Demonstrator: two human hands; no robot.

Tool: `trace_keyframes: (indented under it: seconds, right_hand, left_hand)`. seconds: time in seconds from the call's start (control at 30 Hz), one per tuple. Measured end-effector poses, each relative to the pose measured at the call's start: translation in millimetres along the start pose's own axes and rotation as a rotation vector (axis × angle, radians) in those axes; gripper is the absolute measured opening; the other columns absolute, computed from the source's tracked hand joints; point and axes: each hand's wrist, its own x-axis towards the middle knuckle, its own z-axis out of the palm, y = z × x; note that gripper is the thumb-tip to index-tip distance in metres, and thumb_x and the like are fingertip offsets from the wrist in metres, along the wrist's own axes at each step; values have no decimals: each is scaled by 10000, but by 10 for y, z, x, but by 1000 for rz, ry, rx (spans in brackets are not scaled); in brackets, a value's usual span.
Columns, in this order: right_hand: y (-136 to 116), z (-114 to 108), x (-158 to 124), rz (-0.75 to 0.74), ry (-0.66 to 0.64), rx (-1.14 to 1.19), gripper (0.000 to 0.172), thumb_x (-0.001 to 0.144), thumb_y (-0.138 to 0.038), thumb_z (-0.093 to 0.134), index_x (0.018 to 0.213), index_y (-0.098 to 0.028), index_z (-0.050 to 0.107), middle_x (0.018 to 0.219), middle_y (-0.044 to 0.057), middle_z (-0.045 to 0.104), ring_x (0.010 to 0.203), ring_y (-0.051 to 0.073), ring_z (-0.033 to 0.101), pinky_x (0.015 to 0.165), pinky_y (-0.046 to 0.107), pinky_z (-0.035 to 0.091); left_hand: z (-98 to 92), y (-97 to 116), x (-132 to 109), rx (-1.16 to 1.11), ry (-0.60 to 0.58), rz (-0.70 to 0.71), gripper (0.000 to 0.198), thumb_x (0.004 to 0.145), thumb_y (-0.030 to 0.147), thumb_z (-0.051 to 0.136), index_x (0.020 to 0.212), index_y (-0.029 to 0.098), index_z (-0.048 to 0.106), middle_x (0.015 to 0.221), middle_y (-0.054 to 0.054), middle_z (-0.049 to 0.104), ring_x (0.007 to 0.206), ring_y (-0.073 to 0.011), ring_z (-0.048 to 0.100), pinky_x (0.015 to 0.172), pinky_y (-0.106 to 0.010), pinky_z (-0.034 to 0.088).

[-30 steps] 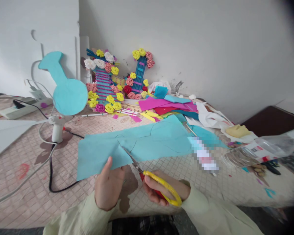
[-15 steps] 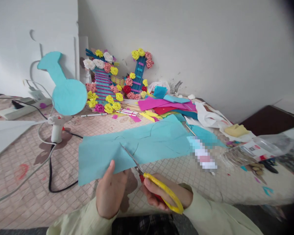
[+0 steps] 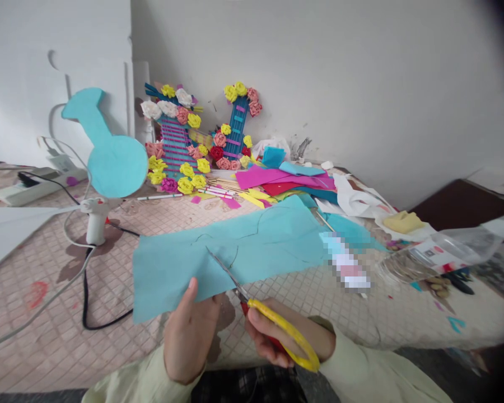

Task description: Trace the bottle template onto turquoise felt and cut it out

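While the scissors (image 3: 252, 302) bite into the near edge of the blue sheet (image 3: 243, 246), your 2 hands and the sheet have drifted slightly nearer to you over the last second. The blade tip sits at much the same spot beside the curved drawn line, so the cut appears to have gained little.

Your left hand (image 3: 189, 336) is clamped on the sheet's near edge, thumb on top, just left of the blades. Your right hand (image 3: 277, 338) is closed through the yellow loops, and the blades look nearly together.

The sheet lies across the middle of the bench (image 3: 46, 336), its near-left corner hanging free.

Edges and room:
- Left: a black cable (image 3: 86, 302) loops near the sheet's left edge, with the glue gun (image 3: 94, 215) farther back.
- Far: a pile of coloured sheets (image 3: 285, 179) touches the far right end.
- Right: a plastic package (image 3: 437, 254) lies well apart.
- Near: the bench edge is close under your wrists, leaving little room.
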Motion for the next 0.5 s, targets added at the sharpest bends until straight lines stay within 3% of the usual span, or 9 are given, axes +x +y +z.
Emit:
trace_keyframes:
  seconds: [0.5]
  right_hand:
    - [-49, 25, -42, 54, 40, 14, 503, 774, -655, 366, 761, -161, 458, 448, -54, 471, 289, 24, 368, 265, 96, 263]
  left_hand:
    - [-3, 7, -17, 18, 7, -25, 360, 844, 315, 418, 1183, 244, 514, 1100, -38, 624, 1113, -241, 489, 985, -399, 332]
